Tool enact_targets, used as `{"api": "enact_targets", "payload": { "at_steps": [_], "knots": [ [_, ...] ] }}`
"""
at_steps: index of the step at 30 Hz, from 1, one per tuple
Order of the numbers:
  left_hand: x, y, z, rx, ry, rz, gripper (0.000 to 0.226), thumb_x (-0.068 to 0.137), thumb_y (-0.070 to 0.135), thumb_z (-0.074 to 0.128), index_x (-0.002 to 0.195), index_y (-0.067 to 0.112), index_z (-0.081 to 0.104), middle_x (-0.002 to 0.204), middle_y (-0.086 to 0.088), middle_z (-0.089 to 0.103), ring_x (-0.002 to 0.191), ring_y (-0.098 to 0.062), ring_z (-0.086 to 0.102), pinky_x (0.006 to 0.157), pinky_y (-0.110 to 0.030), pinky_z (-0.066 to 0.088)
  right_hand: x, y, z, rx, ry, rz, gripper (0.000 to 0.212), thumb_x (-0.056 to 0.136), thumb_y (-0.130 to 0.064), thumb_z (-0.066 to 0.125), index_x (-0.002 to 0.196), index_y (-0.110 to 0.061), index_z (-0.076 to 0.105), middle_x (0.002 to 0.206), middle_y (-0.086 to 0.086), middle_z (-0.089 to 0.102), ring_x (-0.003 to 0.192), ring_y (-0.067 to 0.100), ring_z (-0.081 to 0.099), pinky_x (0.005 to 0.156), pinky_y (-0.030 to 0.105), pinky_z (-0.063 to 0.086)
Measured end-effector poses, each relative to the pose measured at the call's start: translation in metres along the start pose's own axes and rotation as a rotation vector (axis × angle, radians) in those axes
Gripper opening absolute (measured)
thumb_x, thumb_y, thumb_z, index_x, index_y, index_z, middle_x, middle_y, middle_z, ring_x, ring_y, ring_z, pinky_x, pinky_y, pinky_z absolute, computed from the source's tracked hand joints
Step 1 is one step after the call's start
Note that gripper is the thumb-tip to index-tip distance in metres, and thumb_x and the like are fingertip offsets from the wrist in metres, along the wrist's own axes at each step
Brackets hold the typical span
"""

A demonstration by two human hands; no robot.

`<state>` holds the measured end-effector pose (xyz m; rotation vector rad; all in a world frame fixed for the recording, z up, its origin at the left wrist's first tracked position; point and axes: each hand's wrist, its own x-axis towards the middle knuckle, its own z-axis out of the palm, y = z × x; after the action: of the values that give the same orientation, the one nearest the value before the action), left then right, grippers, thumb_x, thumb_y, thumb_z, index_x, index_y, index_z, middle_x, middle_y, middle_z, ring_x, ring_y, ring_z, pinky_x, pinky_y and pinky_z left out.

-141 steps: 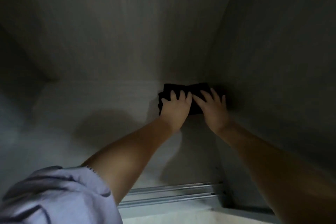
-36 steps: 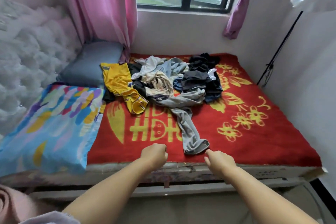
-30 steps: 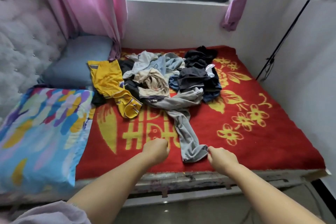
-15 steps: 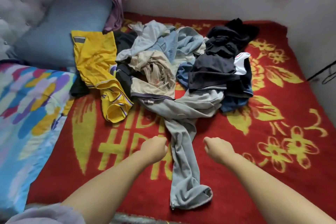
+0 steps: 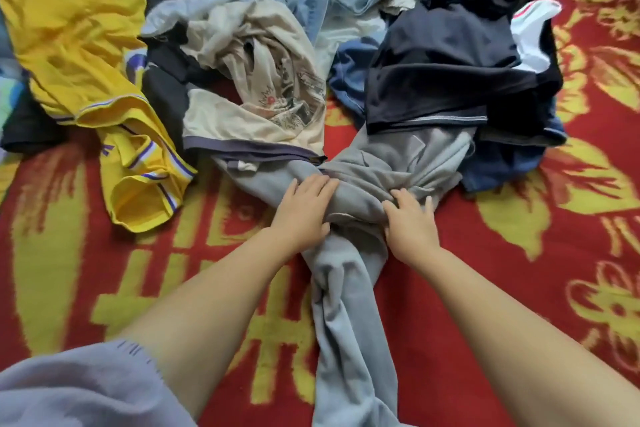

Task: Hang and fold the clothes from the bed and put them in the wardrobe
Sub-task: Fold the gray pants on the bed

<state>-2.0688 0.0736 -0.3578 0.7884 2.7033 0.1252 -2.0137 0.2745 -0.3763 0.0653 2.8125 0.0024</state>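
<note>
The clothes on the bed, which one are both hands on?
The grey garment; left hand and right hand grasp it, unlike the yellow jersey.

Red blanket [image 5: 450, 288] covers the whole surface, woolly texture. Yellow characters [image 5: 270, 333] woven in at 6 to 7 o'clock, yellow flower and leaf motifs [image 5: 616, 308] running 1 to 4 o'clock along the right side. Sliver of multicoloured pillow [image 5: 10, 90] at 9 o'clock, frame edge, mostly cut off.
</note>
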Motion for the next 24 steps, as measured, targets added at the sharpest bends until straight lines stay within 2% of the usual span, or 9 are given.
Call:
{"api": "enact_targets", "payload": {
  "at_steps": [3,6,9,10,12,17,21,23,24],
  "knots": [
    [-0.007,0.004,0.005,0.118,-0.038,-0.012,0.084,0.084,0.034,0.059,0.151,0.02,0.011,0.131,-0.005,0.053,0.124,-0.025,0.046,0.108,-0.043,0.024,-0.023,-0.009,0.004,0.091,-0.007,-0.061,0.03,0.092,-0.013,0.045,0.121,-0.019,0.048,0.12,0.003,0.055,0.118,0.023,0.05,0.116,0.05,0.009],
    [-0.022,-0.002,-0.006,0.128,-0.176,0.048,0.064,0.086,0.028,0.057,0.143,0.024,0.027,0.12,-0.005,0.061,0.113,-0.027,0.054,0.092,-0.038,0.035,-0.053,-0.025,-0.012,0.12,-0.013,-0.151,0.022,0.093,-0.014,0.041,0.114,-0.018,0.047,0.108,0.004,0.062,0.106,0.027,0.056,0.109,0.042,0.023],
    [-0.045,-0.009,-0.023,0.156,-0.228,0.094,0.038,0.088,0.025,0.053,0.125,0.021,0.046,0.115,-0.008,0.061,0.107,-0.028,0.056,0.077,-0.036,0.038,-0.09,-0.054,-0.032,0.26,-0.075,-0.209,0.021,0.094,-0.015,0.04,0.114,-0.014,0.045,0.104,0.008,0.066,0.094,0.032,0.06,0.081,0.037,0.037],
    [-0.057,-0.011,-0.029,0.158,-0.231,0.112,0.032,0.089,0.026,0.052,0.12,0.019,0.049,0.112,-0.008,0.06,0.105,-0.029,0.056,0.074,-0.035,0.037,-0.102,-0.065,-0.039,0.318,-0.104,-0.208,0.018,0.095,-0.017,0.039,0.112,-0.013,0.042,0.099,0.009,0.066,0.088,0.034,0.061,0.068,0.037,0.036],
    [-0.086,-0.018,-0.041,0.113,-0.201,0.125,0.027,0.088,0.029,0.054,0.112,0.017,0.051,0.107,-0.008,0.059,0.103,-0.029,0.056,0.071,-0.035,0.037,-0.124,-0.083,-0.054,0.431,-0.166,-0.202,0.014,0.097,-0.02,0.039,0.109,-0.012,0.039,0.091,0.013,0.065,0.079,0.037,0.059,0.057,0.037,0.031],
    [-0.186,-0.028,-0.068,-0.228,-0.007,-0.039,0.021,0.081,0.031,0.06,0.094,0.015,0.054,0.096,-0.007,0.06,0.094,-0.031,0.059,0.066,-0.038,0.041,-0.177,-0.106,-0.105,0.643,-0.189,-0.305,0.014,0.096,-0.018,0.042,0.107,-0.013,0.048,0.084,0.011,0.063,0.076,0.033,0.058,0.068,0.046,0.045],
    [-0.232,-0.015,-0.125,-0.495,0.131,-0.221,0.02,0.067,0.023,0.06,0.085,0.015,0.06,0.076,-0.002,0.062,0.075,-0.026,0.057,0.057,-0.034,0.031,-0.202,-0.114,-0.16,0.771,-0.096,-0.347,0.014,0.091,-0.013,0.051,0.092,-0.027,0.051,0.075,-0.013,0.06,0.073,0.007,0.053,0.067,0.028,0.042],
    [-0.245,-0.003,-0.162,-0.631,0.171,-0.239,0.019,0.06,0.028,0.058,0.074,0.015,0.056,0.059,0.003,0.053,0.059,-0.014,0.049,0.052,-0.031,0.027,-0.21,-0.11,-0.182,0.822,-0.032,-0.29,0.009,0.092,-0.019,0.057,0.093,-0.028,0.054,0.077,-0.014,0.058,0.074,0.003,0.049,0.067,0.026,0.036],
    [-0.25,0.003,-0.182,-0.695,0.207,-0.237,0.013,0.061,0.026,0.058,0.069,0.017,0.053,0.053,0.005,0.048,0.053,-0.007,0.043,0.051,-0.027,0.027,-0.213,-0.105,-0.191,0.82,-0.008,-0.27,0.009,0.091,-0.023,0.061,0.099,-0.024,0.056,0.086,-0.01,0.061,0.082,0.006,0.052,0.071,0.027,0.037]
  ]
}}
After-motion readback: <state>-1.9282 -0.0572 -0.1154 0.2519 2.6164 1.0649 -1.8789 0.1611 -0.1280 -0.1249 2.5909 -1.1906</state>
